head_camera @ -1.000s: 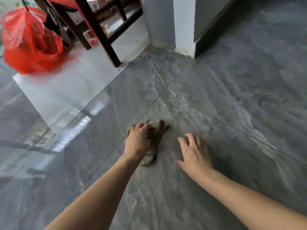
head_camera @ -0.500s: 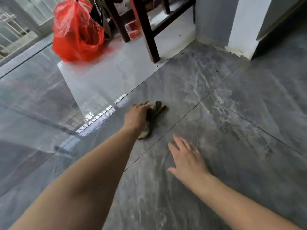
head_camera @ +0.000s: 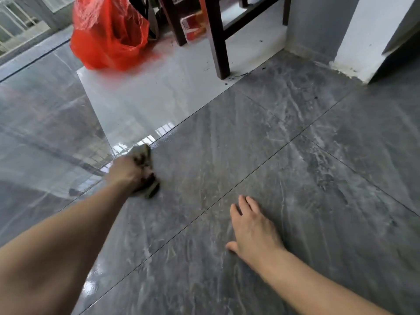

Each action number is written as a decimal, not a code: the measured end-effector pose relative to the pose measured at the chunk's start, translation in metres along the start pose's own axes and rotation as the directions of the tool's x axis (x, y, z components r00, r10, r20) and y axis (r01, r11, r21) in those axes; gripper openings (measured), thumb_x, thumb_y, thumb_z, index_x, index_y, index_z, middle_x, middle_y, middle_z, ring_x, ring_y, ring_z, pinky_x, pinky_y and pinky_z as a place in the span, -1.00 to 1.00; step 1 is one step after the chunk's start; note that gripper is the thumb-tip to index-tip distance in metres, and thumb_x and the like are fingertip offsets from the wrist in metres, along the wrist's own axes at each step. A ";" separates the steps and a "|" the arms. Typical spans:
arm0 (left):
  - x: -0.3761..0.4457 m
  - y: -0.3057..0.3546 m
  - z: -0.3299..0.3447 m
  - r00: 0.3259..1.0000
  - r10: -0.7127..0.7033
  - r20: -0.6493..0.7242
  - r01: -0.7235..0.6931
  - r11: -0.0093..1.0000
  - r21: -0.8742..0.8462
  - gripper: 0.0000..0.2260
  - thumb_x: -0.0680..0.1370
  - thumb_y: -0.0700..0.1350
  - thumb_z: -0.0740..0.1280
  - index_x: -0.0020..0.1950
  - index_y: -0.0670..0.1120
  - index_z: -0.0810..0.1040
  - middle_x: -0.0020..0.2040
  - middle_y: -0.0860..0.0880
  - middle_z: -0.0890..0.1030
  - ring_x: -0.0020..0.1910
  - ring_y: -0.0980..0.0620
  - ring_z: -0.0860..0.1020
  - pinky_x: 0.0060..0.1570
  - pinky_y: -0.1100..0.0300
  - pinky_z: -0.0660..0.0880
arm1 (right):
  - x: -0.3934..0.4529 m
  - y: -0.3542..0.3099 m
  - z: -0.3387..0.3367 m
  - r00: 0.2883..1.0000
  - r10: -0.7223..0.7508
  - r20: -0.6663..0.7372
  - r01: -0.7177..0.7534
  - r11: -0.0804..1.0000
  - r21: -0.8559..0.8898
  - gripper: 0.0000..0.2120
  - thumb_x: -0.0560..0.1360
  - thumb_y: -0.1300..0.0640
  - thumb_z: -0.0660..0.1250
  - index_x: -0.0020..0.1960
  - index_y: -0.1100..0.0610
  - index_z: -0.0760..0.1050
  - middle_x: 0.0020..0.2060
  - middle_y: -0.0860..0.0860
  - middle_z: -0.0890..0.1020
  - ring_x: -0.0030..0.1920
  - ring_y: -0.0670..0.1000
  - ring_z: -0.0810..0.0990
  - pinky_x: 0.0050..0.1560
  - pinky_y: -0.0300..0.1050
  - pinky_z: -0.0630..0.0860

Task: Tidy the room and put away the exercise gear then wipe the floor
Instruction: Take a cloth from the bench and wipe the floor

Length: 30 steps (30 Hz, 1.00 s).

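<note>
A red plastic bag [head_camera: 109, 35], thin, crinkled and glossy, sits bulging on the floor [head_camera: 318, 201] at the upper left; its mouth gapes at the top, but what is inside cannot be made out. Just to its right stand dark wooden furniture legs [head_camera: 217, 39], square in section, with a red and white box [head_camera: 194, 28] on the floor between them.

The floor is laid in large polished tiles, mostly grey with pale marbled veins and thin dark joints, with one white tile under the bag and the legs. The surface shines wetly at the left and mirrors a window grille.

The left hand [head_camera: 126, 172] grips a bunched, dull grey-brown cloth [head_camera: 146, 171], fingers curled round it, and presses it on the grey tile right beside the edge of the white one. The cloth is crumpled and blurred; part of it sticks out past the knuckles.

The right hand [head_camera: 252, 230] lies flat on the floor, palm down and fingers straight, well apart from the cloth, holding nothing.

A white and grey wall corner [head_camera: 354, 42] meets the floor at the upper right, with dark specks along its base.
</note>
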State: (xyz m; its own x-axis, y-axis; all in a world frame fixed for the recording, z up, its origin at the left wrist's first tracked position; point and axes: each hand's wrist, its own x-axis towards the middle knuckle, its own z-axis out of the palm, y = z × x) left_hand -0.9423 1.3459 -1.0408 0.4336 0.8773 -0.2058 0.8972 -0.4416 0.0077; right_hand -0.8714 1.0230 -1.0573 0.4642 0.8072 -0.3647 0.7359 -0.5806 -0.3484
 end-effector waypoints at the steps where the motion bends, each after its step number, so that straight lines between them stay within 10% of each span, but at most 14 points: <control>1: -0.002 0.035 -0.002 0.997 0.082 -0.009 -0.082 0.996 -0.020 -0.80 0.39 -0.21 0.36 0.00 -0.13 0.62 0.02 -0.25 0.63 0.02 -0.25 0.60 -0.19 0.14 0.38 | 0.000 0.000 0.001 1.000 0.000 0.002 0.000 1.000 0.003 -0.10 0.47 -0.16 0.37 0.56 0.20 -0.03 0.55 0.18 -0.04 0.55 0.16 -0.09 0.52 0.03 0.12; 10: -0.061 0.233 0.027 0.652 0.758 -0.015 -0.758 0.652 -0.018 -0.56 0.53 -0.19 0.29 0.35 0.19 0.46 0.39 0.10 0.44 0.38 -0.03 0.36 0.15 0.04 0.45 | -0.003 0.006 0.001 0.999 -0.029 -0.027 0.031 0.998 0.060 -0.13 0.50 -0.16 0.32 0.57 0.17 -0.07 0.57 0.13 -0.09 0.56 0.10 -0.15 0.52 -0.04 0.01; 21: 0.044 -0.056 0.017 0.994 0.094 -0.063 -0.082 0.983 0.162 -0.81 0.50 -0.11 0.27 0.08 -0.06 0.56 0.13 -0.18 0.59 0.03 -0.24 0.59 -0.02 -0.02 0.54 | 0.001 0.002 -0.005 0.999 -0.037 0.028 0.036 0.999 0.022 -0.12 0.51 -0.14 0.32 0.56 0.19 -0.10 0.56 0.16 -0.10 0.56 0.13 -0.16 0.49 0.00 0.13; 30: 0.053 -0.233 0.072 0.989 -0.123 0.080 0.085 0.925 0.371 -0.76 0.45 0.08 0.31 -0.19 -0.09 0.55 -0.28 -0.13 0.55 -0.32 -0.12 0.55 -0.30 0.10 0.49 | 0.003 0.001 -0.006 0.998 -0.010 0.056 0.013 0.999 -0.052 -0.10 0.47 -0.17 0.35 0.56 0.19 -0.06 0.56 0.17 -0.08 0.55 0.14 -0.13 0.45 0.02 0.22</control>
State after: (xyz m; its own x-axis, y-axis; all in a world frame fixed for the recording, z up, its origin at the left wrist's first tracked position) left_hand -1.1341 1.4820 -1.1238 0.3120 0.9070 -0.2829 0.8354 -0.4037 -0.3730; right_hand -0.8664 1.0259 -1.0537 0.4281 0.8059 -0.4091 0.7668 -0.5634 -0.3075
